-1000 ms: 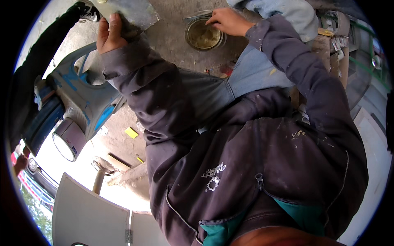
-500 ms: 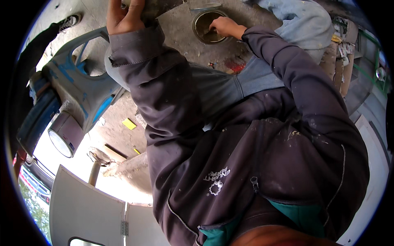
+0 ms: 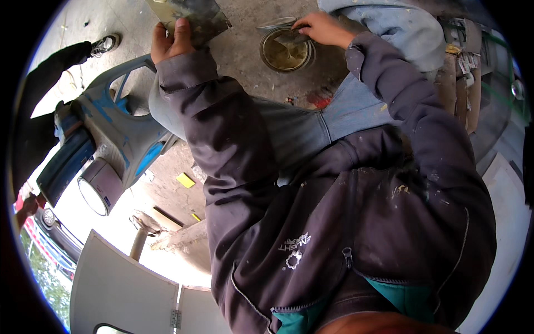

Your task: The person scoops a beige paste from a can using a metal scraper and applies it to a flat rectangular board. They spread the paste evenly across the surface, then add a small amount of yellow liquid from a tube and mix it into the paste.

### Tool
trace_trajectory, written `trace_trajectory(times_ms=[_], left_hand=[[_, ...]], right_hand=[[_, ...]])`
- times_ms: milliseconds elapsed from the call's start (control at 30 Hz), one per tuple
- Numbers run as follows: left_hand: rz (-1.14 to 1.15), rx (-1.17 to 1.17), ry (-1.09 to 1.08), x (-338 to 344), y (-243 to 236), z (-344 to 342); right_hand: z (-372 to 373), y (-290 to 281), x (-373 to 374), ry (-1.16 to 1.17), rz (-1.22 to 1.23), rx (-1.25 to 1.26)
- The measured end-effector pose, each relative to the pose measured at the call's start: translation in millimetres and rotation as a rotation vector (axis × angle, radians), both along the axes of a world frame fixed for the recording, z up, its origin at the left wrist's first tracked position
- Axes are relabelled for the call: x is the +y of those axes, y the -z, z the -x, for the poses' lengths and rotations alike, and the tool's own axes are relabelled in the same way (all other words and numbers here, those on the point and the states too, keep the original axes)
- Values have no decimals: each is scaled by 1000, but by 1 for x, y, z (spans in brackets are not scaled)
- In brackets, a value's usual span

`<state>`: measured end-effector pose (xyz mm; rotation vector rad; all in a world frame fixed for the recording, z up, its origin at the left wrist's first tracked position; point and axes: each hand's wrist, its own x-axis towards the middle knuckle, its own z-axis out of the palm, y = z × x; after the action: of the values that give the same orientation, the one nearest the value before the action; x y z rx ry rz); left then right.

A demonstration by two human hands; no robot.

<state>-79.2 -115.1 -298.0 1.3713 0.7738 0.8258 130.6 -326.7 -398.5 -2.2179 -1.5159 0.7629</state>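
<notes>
Left hand (image 3: 171, 44), thumb forward, clamps a sheet (image 3: 201, 21); right hand (image 3: 325, 29) angles toward a can (image 3: 285, 60), pinching a scraper (image 3: 289, 38).

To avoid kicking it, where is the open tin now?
In the head view, the open tin stands on the floor at top centre, the right hand beside it.

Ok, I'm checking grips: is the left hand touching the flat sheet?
Touching. The head view shows the left hand gripping the flat sheet at its near edge, thumb on top.
</notes>
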Motion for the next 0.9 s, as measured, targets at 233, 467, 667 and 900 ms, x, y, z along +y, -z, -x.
trace_trajectory(times_ms=[233,467,667,900], left_hand=[[85,87,40,-7,20,1],[-218,360,223,-11,73,-20],[44,-65,270,-73,-43,-51],[-18,-407,329,-87,-121,-57]], right_hand=[[0,-170,-12,-66,-257,69],[10,-293,-35,207,-428,220],[-9,-313,-43,62,-812,37],[-43,-296,-53,-34,-1172,349]])
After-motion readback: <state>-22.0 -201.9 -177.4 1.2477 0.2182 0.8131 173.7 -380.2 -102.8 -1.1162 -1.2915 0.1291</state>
